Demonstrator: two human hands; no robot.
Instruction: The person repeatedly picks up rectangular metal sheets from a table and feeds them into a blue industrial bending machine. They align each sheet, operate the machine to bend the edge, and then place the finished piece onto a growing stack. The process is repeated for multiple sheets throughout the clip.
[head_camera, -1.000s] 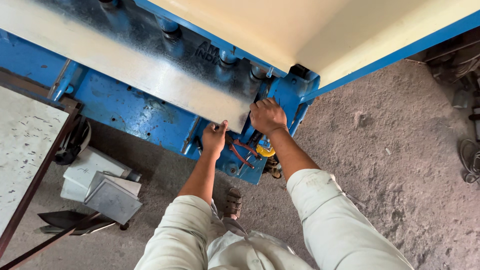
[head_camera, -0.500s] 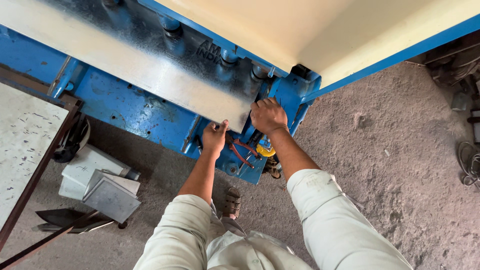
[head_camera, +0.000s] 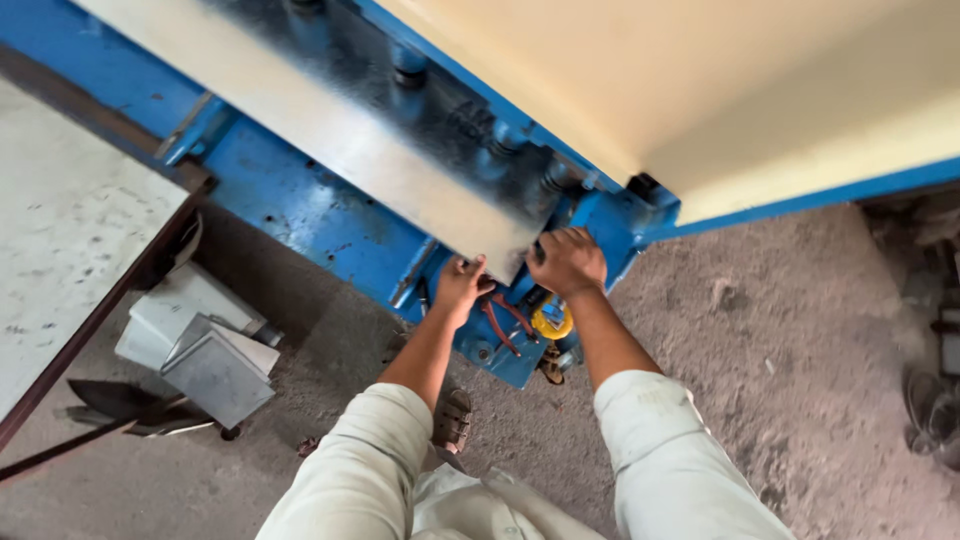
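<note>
Left of the blue machine, a pale speckled bench with a dark rusty edge fills the side of the view. Below that bench, on the dusty floor, lie a few folded grey sheet-metal pieces, and a dark flat tool rests beside them.

Across the blue machine's bed lies a long shiny metal sheet, running from the upper left down towards the person. A cream-coloured upper body with a blue border overhangs the machine on its right.

At the near end of the sheet, the left hand presses against the lower corner, fingers closed around the edge as far as I can see. Just right of it, the right hand lies knuckles-up on the end of the sheet where it meets the blue frame, fingers curled over it; whether they truly grip is hard to tell. Both arms wear light rolled-up sleeves.

Under the hands, on the machine's front, sit a yellow round fitting and some red wires. A sandalled foot stands on the floor below. Far right of the machine, the floor is bare grey grit with dark junk at the edge.
</note>
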